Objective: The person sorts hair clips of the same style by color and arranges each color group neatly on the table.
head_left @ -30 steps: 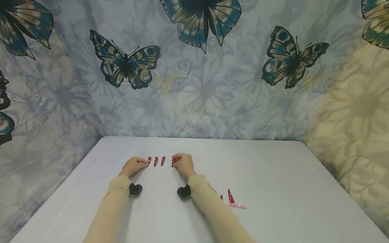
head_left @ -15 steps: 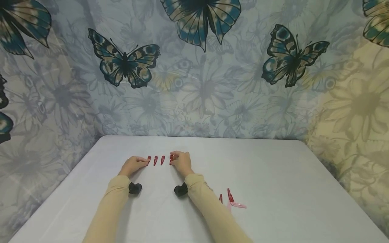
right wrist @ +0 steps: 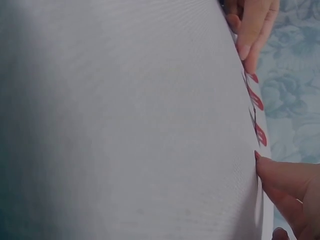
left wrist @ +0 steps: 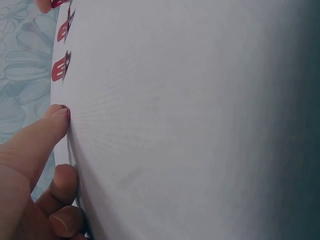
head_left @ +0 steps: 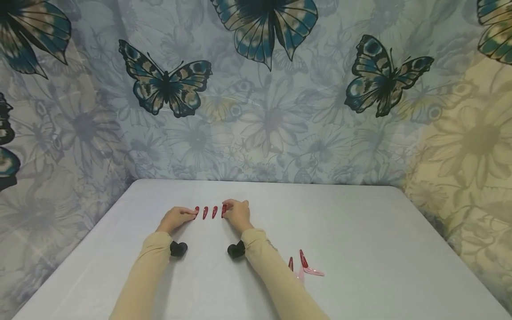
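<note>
Red snap hair clips form a short row on the white table (head_left: 360, 231). At its left end my left hand (head_left: 177, 219) pinches a red hair clip (head_left: 197, 208) between thumb and forefinger; in the left wrist view the fingertips (left wrist: 61, 113) cover nearly all of it. Two more red clips, one left (head_left: 205, 213) and one right (head_left: 214, 212), lie side by side between my hands. My right hand (head_left: 238, 215) grips another red hair clip (head_left: 224, 210) at the right end, upright in line with the others. Only its tip (right wrist: 257, 155) shows past the fingers in the right wrist view.
Nearer, beside my right sleeve (head_left: 276, 271), lie two red clips (head_left: 303, 258) and a pink clip (head_left: 314, 271); a second pink clip (head_left: 301, 274) is partly behind the sleeve. Black heart-shaped pieces (head_left: 178, 249) sit at both wrists. A butterfly-patterned wall (head_left: 272, 133) rises behind the table.
My right hand has moved slightly left with its red clip, bringing it closer to the row. The left hand stays where it was, at the leftmost clip.
</note>
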Available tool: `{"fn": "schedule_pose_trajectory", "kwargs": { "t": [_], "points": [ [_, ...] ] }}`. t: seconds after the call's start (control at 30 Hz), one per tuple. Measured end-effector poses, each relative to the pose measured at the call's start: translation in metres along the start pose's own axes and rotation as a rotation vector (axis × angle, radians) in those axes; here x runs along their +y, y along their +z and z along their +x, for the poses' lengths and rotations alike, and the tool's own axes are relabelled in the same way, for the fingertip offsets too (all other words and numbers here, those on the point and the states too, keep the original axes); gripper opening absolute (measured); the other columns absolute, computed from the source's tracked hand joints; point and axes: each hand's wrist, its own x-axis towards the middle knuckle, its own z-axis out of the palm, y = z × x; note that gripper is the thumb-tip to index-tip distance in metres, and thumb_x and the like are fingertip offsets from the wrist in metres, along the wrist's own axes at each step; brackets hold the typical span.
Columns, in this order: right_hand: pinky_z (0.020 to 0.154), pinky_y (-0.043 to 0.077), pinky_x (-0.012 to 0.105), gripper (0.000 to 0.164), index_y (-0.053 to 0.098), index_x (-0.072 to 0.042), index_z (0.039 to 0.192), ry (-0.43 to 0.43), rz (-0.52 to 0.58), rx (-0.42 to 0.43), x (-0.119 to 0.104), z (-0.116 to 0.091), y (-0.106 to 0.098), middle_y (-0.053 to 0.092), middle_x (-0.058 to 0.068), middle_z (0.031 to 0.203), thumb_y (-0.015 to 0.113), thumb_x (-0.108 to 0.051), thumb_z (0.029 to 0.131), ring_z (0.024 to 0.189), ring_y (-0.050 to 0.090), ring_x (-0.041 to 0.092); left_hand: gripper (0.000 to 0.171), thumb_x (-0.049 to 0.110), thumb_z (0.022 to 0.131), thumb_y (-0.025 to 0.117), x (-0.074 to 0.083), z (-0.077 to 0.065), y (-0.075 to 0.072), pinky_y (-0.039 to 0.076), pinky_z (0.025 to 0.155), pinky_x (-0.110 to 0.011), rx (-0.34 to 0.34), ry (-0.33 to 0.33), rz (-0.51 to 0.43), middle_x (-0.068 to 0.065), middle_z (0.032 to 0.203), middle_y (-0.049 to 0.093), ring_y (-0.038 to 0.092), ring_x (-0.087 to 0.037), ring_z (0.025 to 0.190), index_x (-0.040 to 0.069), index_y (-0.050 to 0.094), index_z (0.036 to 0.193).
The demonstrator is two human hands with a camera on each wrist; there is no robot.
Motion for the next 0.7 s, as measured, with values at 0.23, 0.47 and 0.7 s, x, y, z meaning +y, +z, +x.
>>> {"fn": "schedule_pose_trajectory", "kwargs": {
  "t": [0.23, 0.47, 0.7],
  "points": [
    [0.069, 0.035, 0.032, 0.030, 0.071, -0.012, 0.094, -0.015, 0.000, -0.027, -0.0032, -0.0010, -0.0021, 0.062, 0.002, 0.089, 0.076, -0.007, 0.066, 0.083, 0.041, 0.022, 0.025, 0.020, 0.082, 0.065, 0.0003, 0.0008, -0.0003, 0.032, 0.090, -0.049, 0.006, -0.016, -0.001, -0.020, 0.113, 0.056, 0.044, -0.039, 0.110, 0.002, 0.069, 0.099],
    [0.072, 0.035, 0.033, 0.030, 0.070, -0.012, 0.096, -0.006, -0.011, -0.041, -0.0046, -0.0024, -0.0028, 0.062, 0.006, 0.094, 0.076, -0.007, 0.066, 0.087, 0.042, 0.024, 0.025, 0.021, 0.082, 0.065, -0.0023, 0.0023, 0.0008, 0.032, 0.090, -0.049, 0.007, -0.011, 0.003, -0.019, 0.113, 0.057, 0.044, -0.039, 0.110, 0.003, 0.069, 0.100],
    [0.073, 0.034, 0.032, 0.032, 0.069, -0.012, 0.099, -0.006, -0.013, -0.045, 0.0000, -0.0009, -0.0005, 0.064, 0.004, 0.097, 0.075, -0.007, 0.068, 0.086, 0.042, 0.023, 0.027, 0.023, 0.082, 0.065, -0.0050, 0.0040, 0.0019, 0.032, 0.090, -0.049, 0.006, -0.011, 0.006, -0.019, 0.113, 0.056, 0.045, -0.039, 0.109, 0.004, 0.068, 0.101]
  ]
}}
